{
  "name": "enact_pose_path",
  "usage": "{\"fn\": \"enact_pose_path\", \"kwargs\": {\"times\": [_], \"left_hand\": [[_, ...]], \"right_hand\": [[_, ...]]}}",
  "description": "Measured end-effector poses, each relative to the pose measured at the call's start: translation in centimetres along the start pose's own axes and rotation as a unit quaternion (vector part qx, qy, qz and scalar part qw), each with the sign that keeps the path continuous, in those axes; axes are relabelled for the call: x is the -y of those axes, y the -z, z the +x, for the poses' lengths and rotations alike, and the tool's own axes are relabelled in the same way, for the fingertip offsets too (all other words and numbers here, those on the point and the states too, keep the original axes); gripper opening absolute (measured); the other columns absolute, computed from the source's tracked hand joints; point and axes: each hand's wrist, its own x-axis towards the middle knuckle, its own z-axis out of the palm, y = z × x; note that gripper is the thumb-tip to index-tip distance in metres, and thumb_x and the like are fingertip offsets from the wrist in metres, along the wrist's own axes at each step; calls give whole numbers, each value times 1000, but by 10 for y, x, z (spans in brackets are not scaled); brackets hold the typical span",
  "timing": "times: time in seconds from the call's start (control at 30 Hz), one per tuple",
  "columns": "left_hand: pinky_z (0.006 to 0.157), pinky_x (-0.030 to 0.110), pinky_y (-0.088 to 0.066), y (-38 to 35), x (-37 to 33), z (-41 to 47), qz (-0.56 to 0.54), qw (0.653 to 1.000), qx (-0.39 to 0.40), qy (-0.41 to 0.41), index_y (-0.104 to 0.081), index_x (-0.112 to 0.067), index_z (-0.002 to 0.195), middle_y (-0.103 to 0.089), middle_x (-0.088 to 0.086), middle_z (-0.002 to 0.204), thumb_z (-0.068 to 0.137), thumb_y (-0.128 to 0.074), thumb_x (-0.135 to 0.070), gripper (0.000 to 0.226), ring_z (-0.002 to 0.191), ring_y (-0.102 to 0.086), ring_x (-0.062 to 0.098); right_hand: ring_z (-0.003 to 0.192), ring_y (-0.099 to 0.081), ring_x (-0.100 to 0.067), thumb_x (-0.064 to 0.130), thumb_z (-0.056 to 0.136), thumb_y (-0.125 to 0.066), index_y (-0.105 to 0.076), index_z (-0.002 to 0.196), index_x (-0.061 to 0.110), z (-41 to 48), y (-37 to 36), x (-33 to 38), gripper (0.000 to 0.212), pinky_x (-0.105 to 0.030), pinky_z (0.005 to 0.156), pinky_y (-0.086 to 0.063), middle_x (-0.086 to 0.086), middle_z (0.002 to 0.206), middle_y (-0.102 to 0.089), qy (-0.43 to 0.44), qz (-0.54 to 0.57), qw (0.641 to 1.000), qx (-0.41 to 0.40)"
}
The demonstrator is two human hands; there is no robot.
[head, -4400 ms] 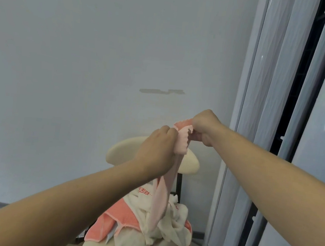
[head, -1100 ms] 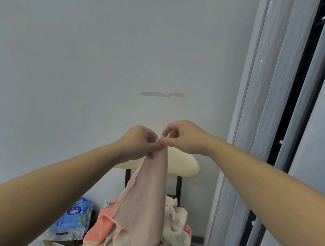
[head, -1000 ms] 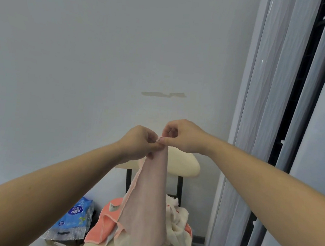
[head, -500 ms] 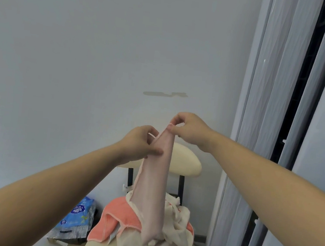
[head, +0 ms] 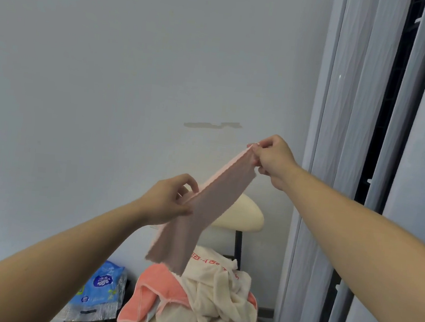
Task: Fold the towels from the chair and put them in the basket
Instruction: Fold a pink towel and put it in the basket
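Observation:
A pale pink towel [head: 201, 209], folded into a long narrow strip, stretches in the air above the chair. My right hand [head: 272, 159] pinches its upper end, high and to the right. My left hand [head: 168, 200] pinches the strip near its middle, lower and to the left, and the free end hangs below. A pile of towels lies on the cream chair [head: 242, 214]: a coral one [head: 153, 291] and a cream one [head: 219, 287] with red print. The basket is not in view.
A blue plastic package [head: 100, 290] sits on the floor left of the chair, by the plain white wall. Pale curtains [head: 344, 148] and a window frame stand close on the right.
My hands were together at the towel's top edge. Now the right hand has risen to the right and the left has slid down, pulling the folded strip out on a slant.

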Motion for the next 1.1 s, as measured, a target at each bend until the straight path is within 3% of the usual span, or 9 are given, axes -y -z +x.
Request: {"fn": "enact_pose_path", "kwargs": {"times": [0.17, 0.33, 0.4, 0.47, 0.57, 0.7, 0.83, 1.0, 1.1], "left_hand": [[67, 19, -46, 9, 8, -4, 38, 999, -26, -23, -59, -43, 96, -64, -18, 98, 90, -70, -23, 24, 75, -59, -3], [63, 23, -39, 10, 15, -6, 69, 997, -38, -9, -64, -35, 95, -59, -14, 75, 92, -67, -26, 10, 64, -50, 2], [63, 23, -39, 9, 19, -8, 91, 996, -15, 1, -67, -33, 95, -56, -14, 71, 89, -72, -23, 13, 66, -50, 2], [61, 20, -37, 10, 23, -9, 118, 993, 13, 19, -65, -34, 77, -54, -18, 65, 82, -75, -18, 20, 65, -49, 4], [54, 23, -31, 9, 28, -8, 149, 987, 30, 43, -42, -27, 49, -43, -12, 48, 80, -73, -15, 46, 53, -38, 7], [62, 32, -41, 15, 33, -11, 176, 982, 17, 63, -55, -16, 65, -55, -2, 63, 95, -62, -31, 34, 63, -49, 16], [56, 30, -37, 32, 37, -13, 122, 989, -30, 80, -58, -16, 66, -50, -5, 60, 97, -63, -40, 39, 59, -46, 13], [61, 27, -44, 52, 44, -16, 25, 994, -56, 88, -73, -22, 77, -65, -7, 70, 84, -77, -14, 11, 66, -56, 12], [68, 26, -50, 59, 51, -18, -74, 988, -77, 112, -81, -26, 87, -77, -6, 84, 84, -80, -11, 15, 75, -65, 12]], "right_hand": [[57, -67, -12, 12, 103, -50, -47, 103, 13, 0, -4, -6, 3, -26, 50, -41, -3, 93, -72, -21, 42, 999, -5], [65, -74, -18, 20, 104, -48, -44, 98, 21, 8, -8, -10, 7, -31, 58, -49, -8, 92, -67, -24, 51, 998, -33], [70, -74, -23, 23, 105, -47, -44, 98, 21, 9, -9, -10, 7, -34, 63, -51, -6, 82, -68, -12, 42, 998, -40], [70, -72, -23, 24, 107, -44, -46, 104, 17, 8, -9, -8, 8, -32, 63, -54, -5, 79, -67, 0, 29, 999, -45], [63, -69, -17, 25, 108, -40, -45, 110, 14, 6, -7, -6, 13, -27, 60, -53, -8, 84, -68, 16, 14, 998, -57], [62, -66, -16, 26, 109, -36, -43, 112, 15, 6, 1, -7, 14, -24, 57, -46, -13, 91, -72, 16, -26, 997, -73], [60, -62, -17, 27, 109, -36, -43, 115, 14, 8, 10, -11, 15, -25, 55, -44, -18, 95, -72, -8, -36, 995, -92], [57, -62, -17, 26, 109, -36, -43, 117, 12, 8, 12, -18, 18, -20, 47, -43, -17, 92, -71, -17, -44, 993, -104], [57, -63, -20, 26, 109, -36, -43, 114, 13, 11, 16, -22, 16, -25, 51, -45, -19, 93, -72, -31, -42, 992, -114]]}}
